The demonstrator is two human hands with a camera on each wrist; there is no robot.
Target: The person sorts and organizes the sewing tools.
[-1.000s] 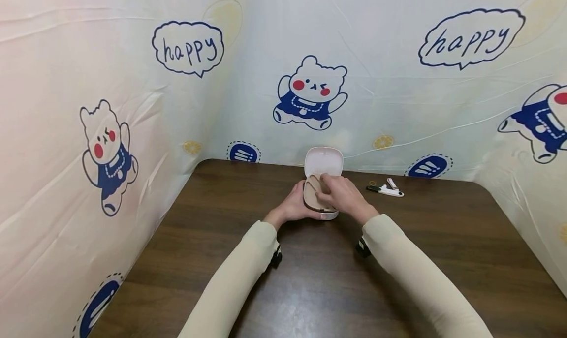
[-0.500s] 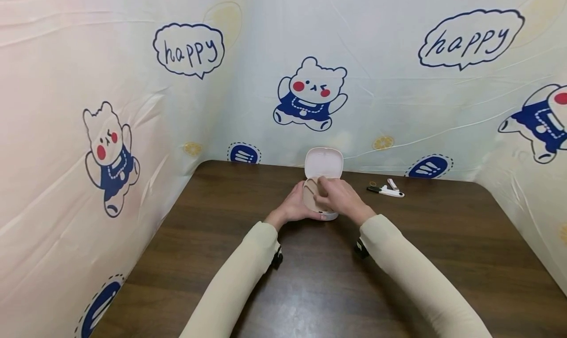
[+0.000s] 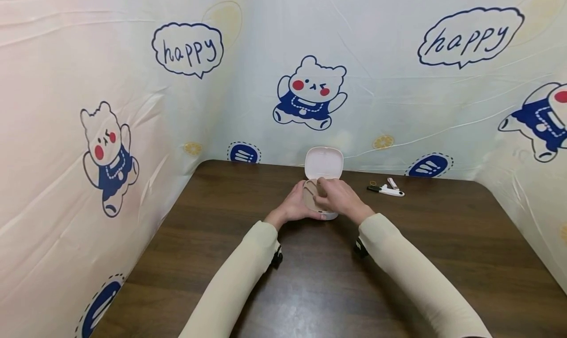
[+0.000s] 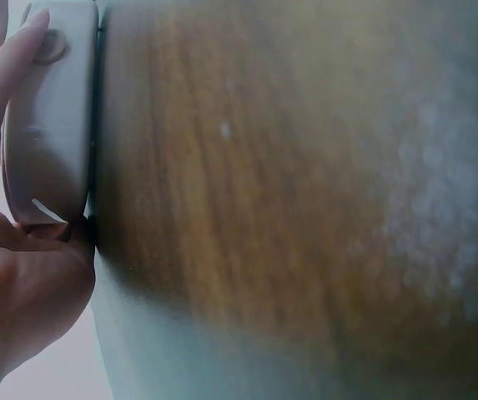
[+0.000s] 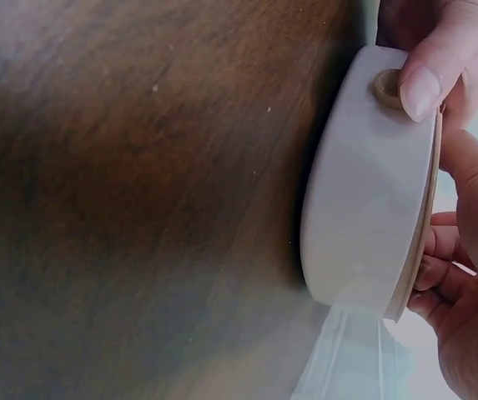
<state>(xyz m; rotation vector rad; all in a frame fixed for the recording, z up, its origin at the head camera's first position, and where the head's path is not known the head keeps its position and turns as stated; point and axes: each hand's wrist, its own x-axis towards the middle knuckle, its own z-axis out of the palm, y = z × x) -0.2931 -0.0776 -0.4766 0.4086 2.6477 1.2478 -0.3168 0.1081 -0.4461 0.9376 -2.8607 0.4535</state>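
Observation:
A white lidded case [image 3: 330, 217] sits at the far middle of the table, its lid [image 3: 324, 163] raised behind it. Inside lies a beige divided insert [image 3: 311, 200]. My left hand [image 3: 293, 205] grips the case round its left side; in the left wrist view its thumb lies on the case front [image 4: 51, 125], by a round button [image 4: 50, 47]. Over the insert's right part is my right hand [image 3: 343, 195], fingers curled at the insert. The right wrist view shows those fingers [image 5: 443, 275] bent at the rim; their tips are partly hidden.
Right of the case lie a black-and-white handled tool [image 3: 390, 192], a small pinkish clipper-like item [image 3: 392, 184] and a thin orange ring [image 3: 372, 183]. A printed cloth [image 3: 248, 107] stands behind and beside the brown wooden table [image 3: 310, 284].
The insert has gone down into the case; the dark gap seen under its front edge a second ago is nearly gone. My right hand has shifted slightly left. My left hand keeps its grip.

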